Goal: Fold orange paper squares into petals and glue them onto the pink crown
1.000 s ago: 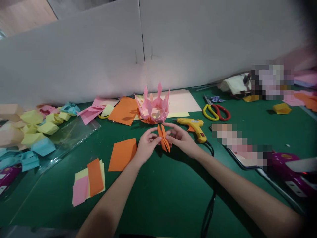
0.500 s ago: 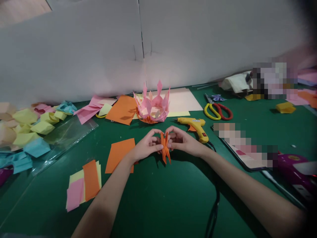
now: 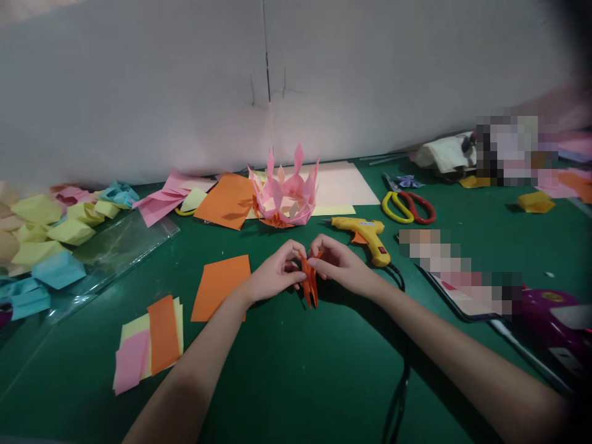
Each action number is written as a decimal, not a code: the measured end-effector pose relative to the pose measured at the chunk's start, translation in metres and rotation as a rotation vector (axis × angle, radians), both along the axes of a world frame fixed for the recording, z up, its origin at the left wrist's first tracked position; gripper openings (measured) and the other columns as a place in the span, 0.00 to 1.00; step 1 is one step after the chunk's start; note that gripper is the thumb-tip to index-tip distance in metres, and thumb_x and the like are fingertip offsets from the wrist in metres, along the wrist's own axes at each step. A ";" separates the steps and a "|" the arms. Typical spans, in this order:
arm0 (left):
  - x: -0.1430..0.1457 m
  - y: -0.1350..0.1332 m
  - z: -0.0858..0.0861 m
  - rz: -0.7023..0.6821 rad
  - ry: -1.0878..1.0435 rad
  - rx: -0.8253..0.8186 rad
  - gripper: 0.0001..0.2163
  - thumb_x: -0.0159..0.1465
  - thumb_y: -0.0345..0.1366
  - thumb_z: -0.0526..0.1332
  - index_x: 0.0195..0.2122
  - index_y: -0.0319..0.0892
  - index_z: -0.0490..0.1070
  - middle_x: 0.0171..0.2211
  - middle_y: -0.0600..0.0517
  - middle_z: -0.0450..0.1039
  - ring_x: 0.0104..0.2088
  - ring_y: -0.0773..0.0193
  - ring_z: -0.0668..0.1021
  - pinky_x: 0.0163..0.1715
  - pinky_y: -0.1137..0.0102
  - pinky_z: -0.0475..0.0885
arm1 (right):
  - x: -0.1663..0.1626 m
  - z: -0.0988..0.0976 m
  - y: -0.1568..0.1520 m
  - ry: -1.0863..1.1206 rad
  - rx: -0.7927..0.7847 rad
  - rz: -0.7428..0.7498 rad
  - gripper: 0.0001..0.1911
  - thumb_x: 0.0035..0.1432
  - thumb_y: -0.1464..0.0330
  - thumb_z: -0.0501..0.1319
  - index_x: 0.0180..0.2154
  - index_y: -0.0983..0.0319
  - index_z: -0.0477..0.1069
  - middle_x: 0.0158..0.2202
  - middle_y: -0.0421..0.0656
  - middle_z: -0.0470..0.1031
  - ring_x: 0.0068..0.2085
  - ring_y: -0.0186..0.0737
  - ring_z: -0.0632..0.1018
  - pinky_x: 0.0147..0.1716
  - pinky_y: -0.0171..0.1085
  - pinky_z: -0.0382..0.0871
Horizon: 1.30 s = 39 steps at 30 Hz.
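Observation:
Between my two hands is a small folded piece of orange paper (image 3: 309, 285), held upright just above the green table. My left hand (image 3: 278, 271) pinches its left side with thumb and fingers. On the other side, my right hand (image 3: 340, 262) grips the upper right part, thumb pressed on the near face. Some fingertips are hidden behind the paper. Beyond my hands stands a pink folded-paper crown shape (image 3: 296, 191) with upright points and orange pieces at its base. A flat orange sheet (image 3: 219, 288) lies left of my left hand.
A yellow glue gun (image 3: 363, 231) with a black cord lies right of my right hand. Farther back are scissors (image 3: 393, 206) with yellow and red handles. A phone (image 3: 462, 290) rests at the right. Folded papers (image 3: 60, 240) pile at the left, near small paper strips (image 3: 148, 339).
The folded orange paper's spread flaps have come closer together. My right thumb has moved up and left onto its near face. The view has shifted slightly.

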State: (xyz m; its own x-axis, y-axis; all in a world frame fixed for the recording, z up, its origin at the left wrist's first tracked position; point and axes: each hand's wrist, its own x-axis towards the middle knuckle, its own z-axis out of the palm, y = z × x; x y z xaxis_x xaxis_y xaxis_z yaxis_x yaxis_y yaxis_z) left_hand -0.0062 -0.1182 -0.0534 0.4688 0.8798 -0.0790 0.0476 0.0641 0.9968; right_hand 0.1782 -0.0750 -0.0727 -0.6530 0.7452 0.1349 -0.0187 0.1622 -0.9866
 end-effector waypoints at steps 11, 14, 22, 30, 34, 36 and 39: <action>0.018 -0.003 -0.009 0.428 0.167 0.195 0.11 0.57 0.27 0.57 0.39 0.45 0.61 0.34 0.55 0.67 0.33 0.69 0.75 0.29 0.75 0.69 | -0.005 -0.004 -0.004 -0.189 0.723 -0.402 0.07 0.61 0.71 0.53 0.34 0.61 0.70 0.37 0.45 0.72 0.39 0.38 0.75 0.38 0.40 0.72; 0.019 -0.006 -0.008 0.499 0.236 0.263 0.11 0.57 0.27 0.58 0.41 0.45 0.62 0.33 0.55 0.72 0.36 0.66 0.77 0.35 0.72 0.70 | -0.005 -0.007 -0.005 -0.228 0.856 -0.475 0.09 0.62 0.67 0.55 0.37 0.59 0.75 0.38 0.46 0.73 0.40 0.39 0.76 0.41 0.42 0.73; 0.025 -0.018 -0.003 0.585 0.403 0.470 0.11 0.60 0.26 0.56 0.42 0.46 0.65 0.37 0.53 0.76 0.40 0.63 0.79 0.38 0.70 0.73 | -0.003 -0.004 -0.012 -0.322 1.019 -0.598 0.10 0.61 0.66 0.57 0.39 0.58 0.78 0.37 0.46 0.74 0.31 0.33 0.74 0.33 0.35 0.73; 0.030 -0.022 -0.009 0.649 0.250 0.392 0.12 0.61 0.29 0.57 0.45 0.45 0.62 0.40 0.49 0.75 0.44 0.62 0.77 0.46 0.65 0.71 | -0.001 -0.001 -0.014 -0.273 1.121 -0.598 0.09 0.60 0.70 0.58 0.37 0.60 0.78 0.31 0.44 0.75 0.29 0.33 0.75 0.30 0.33 0.71; 0.030 -0.019 -0.012 0.648 0.129 0.295 0.10 0.60 0.30 0.58 0.43 0.43 0.61 0.41 0.48 0.75 0.44 0.61 0.77 0.48 0.62 0.69 | -0.001 0.001 -0.015 -0.301 1.167 -0.620 0.07 0.60 0.70 0.59 0.35 0.59 0.77 0.31 0.42 0.76 0.30 0.33 0.76 0.29 0.32 0.71; 0.031 -0.018 -0.012 0.653 0.046 0.244 0.10 0.60 0.31 0.58 0.42 0.43 0.61 0.42 0.47 0.75 0.44 0.60 0.77 0.48 0.62 0.69 | -0.002 0.002 -0.014 -0.312 1.220 -0.646 0.06 0.59 0.70 0.59 0.33 0.59 0.76 0.30 0.42 0.75 0.29 0.32 0.75 0.28 0.31 0.70; 0.033 -0.016 -0.010 0.662 -0.084 0.164 0.13 0.58 0.32 0.61 0.43 0.43 0.60 0.37 0.47 0.78 0.44 0.58 0.77 0.47 0.62 0.69 | -0.003 0.002 -0.012 -0.339 1.311 -0.660 0.05 0.58 0.71 0.60 0.30 0.61 0.74 0.28 0.41 0.74 0.26 0.30 0.74 0.24 0.30 0.66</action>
State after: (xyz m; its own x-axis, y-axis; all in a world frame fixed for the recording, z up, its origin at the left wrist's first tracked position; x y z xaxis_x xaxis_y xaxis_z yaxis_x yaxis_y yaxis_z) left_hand 0.0271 -0.1344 -0.0638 -0.1727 0.9806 0.0931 -0.0276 -0.0993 0.9947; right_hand 0.1749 -0.0874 -0.0706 -0.3938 0.3835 0.8354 0.6001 0.7956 -0.0823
